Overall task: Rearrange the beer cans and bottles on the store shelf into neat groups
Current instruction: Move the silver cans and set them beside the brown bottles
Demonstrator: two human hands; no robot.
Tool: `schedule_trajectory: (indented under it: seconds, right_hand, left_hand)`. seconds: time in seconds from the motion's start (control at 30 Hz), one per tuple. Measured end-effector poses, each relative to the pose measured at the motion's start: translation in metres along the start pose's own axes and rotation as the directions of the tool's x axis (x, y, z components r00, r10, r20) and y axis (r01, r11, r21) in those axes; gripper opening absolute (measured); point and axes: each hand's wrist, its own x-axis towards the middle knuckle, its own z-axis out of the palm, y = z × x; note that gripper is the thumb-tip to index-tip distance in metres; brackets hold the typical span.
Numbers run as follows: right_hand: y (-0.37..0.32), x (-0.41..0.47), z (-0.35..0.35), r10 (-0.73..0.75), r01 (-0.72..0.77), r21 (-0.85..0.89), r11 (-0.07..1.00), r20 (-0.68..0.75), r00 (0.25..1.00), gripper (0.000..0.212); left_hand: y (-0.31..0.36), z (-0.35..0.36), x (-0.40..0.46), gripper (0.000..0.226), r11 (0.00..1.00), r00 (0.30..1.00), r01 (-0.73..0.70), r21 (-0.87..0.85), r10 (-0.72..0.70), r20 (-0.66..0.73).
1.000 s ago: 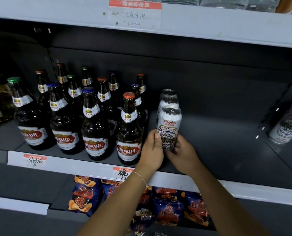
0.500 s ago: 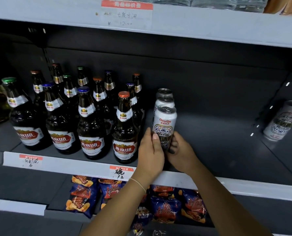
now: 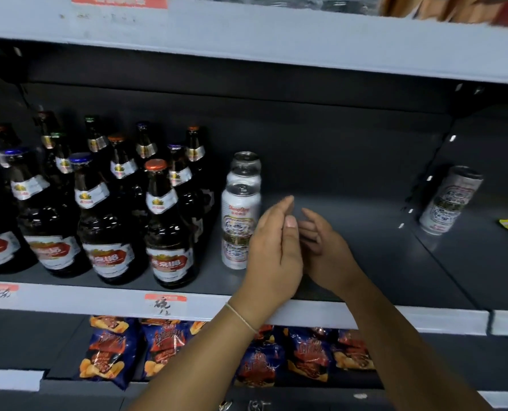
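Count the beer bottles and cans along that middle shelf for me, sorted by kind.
Beer bottles: 12 (one cut off at the left edge)
Beer cans: 4 (3 lined up beside the bottles, 1 standing apart at the far right)
Total: 16
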Motion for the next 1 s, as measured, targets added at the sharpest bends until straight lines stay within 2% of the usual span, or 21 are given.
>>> schedule_trajectory:
  seconds: [0.17, 0.37, 0.5, 0.63, 0.73, 0.8, 0.9, 1.0]
  right_hand:
    - [0.015, 0.002, -0.067, -0.015, 0.010, -0.072, 0.997, -0.078, 0.997, 0.063]
    - [0.030, -0.001, -0.163, -0.115, 0.060, -0.208, 0.976, -0.264, 0.958, 0.046]
    - [0.054, 0.003, -0.225, -0.116, 0.025, -0.249, 0.968, -0.359, 0.926, 0.035]
    - [0.075, 0.010, -0.267, -0.042, -0.036, -0.159, 0.987, -0.463, 0.886, 0.043]
    - [0.096, 0.022, -0.291, 0.008, -0.109, -0.164, 0.980, -0.521, 0.853, 0.045]
    - [0.109, 0.031, -0.303, 0.042, -0.166, -0.178, 0.970, -0.549, 0.835, 0.047]
    - [0.117, 0.047, -0.314, 0.111, -0.251, -0.184, 0.950, -0.556, 0.824, 0.062]
    - [0.120, 0.068, -0.319, 0.114, -0.272, -0.209, 0.939, -0.556, 0.823, 0.057]
  left_hand:
    - [0.016, 0.057, 0.017, 0.044, 0.999, 0.994, 0.037, -0.015, -0.035, 0.103]
    - [0.036, 0.133, 0.044, 0.040, 0.999, 0.965, 0.032, 0.033, -0.039, 0.261]
    - [0.045, 0.180, 0.056, 0.041, 0.999, 0.946, 0.040, 0.031, -0.047, 0.320]
    - [0.048, 0.224, 0.063, 0.042, 0.995, 0.912, 0.101, 0.028, -0.104, 0.396]
    - [0.040, 0.254, 0.067, 0.039, 0.984, 0.881, 0.179, 0.014, -0.166, 0.443]
    - [0.032, 0.269, 0.069, 0.036, 0.971, 0.874, 0.238, 0.002, -0.215, 0.436]
    - [0.023, 0.280, 0.069, 0.033, 0.952, 0.866, 0.305, -0.008, -0.274, 0.418]
    - [0.017, 0.284, 0.069, 0.033, 0.935, 0.853, 0.354, -0.006, -0.321, 0.412]
